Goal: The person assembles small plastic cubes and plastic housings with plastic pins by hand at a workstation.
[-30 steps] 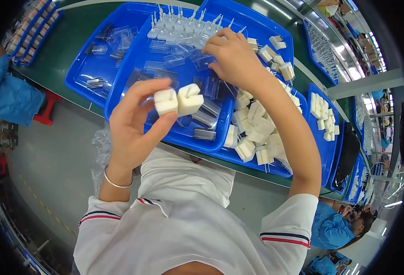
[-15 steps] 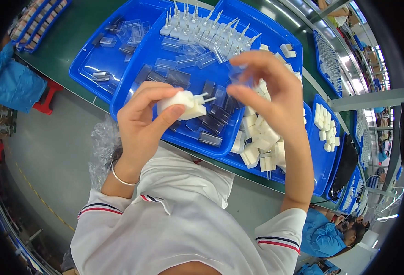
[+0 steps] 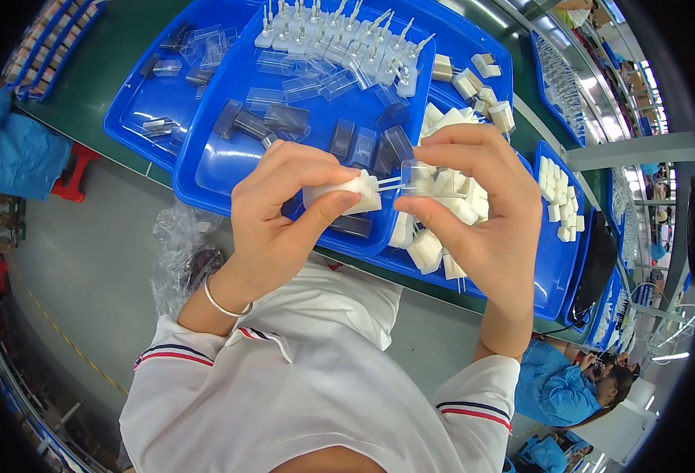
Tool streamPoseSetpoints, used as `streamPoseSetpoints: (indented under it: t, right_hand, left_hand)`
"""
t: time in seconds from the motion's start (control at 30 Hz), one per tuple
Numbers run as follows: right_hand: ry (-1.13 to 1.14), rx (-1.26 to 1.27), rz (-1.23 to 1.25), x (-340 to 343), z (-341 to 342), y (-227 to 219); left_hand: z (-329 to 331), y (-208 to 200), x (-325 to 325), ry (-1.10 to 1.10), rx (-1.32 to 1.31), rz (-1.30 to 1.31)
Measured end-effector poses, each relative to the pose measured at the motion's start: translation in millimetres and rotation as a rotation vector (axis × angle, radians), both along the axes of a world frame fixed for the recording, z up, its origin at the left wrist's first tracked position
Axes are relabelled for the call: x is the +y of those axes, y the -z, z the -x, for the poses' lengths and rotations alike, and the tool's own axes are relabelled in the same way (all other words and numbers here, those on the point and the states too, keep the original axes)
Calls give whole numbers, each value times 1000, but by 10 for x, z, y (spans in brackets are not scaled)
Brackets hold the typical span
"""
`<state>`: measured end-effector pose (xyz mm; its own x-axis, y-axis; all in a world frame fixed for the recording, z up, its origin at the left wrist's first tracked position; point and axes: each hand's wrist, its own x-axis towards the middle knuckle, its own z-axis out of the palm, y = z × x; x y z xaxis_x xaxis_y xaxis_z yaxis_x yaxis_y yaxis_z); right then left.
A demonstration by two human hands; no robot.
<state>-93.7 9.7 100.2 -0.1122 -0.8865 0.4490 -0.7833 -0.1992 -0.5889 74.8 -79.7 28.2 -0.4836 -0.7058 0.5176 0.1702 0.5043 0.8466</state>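
Between thumb and fingers of my left hand [image 3: 280,197] is a white plastic plug housing [image 3: 369,197] with thin metal pins pointing right. My right hand [image 3: 481,189] pinches a small clear plastic cover [image 3: 428,180]. The cover's left end is at the pin tips; I cannot tell whether the pins are inside it. Below both hands lies a blue tray [image 3: 201,169] with loose clear covers [image 3: 338,85], smoke-grey covers [image 3: 288,118] and rows of translucent pieces with upright pins [image 3: 371,47]. White housings [image 3: 424,251] are heaped under my right hand.
Another blue tray [image 3: 130,118] with clear covers stands at the left. At the right, a blue tray [image 3: 548,288] holds white blocks [image 3: 556,193], beside a black object [image 3: 597,272]. Crumpled clear plastic [image 3: 178,244] hangs by the table edge. A co-worker in blue [image 3: 552,386] sits at the lower right.
My right hand has come down and nearer my left, bringing the clear cover to the pins. My left hand has moved slightly right with the white housing.
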Motion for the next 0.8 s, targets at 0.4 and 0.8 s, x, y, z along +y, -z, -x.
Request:
streamPoseSetpoints:
  t: [0.4, 0.8]
  right_hand:
    - [-75, -445, 61, 25, -90, 369]
    - [-41, -491, 226, 96, -200, 584]
  left_hand:
    - [9, -43, 69, 179, 102, -188]
    - [36, -65, 47, 199, -18, -257]
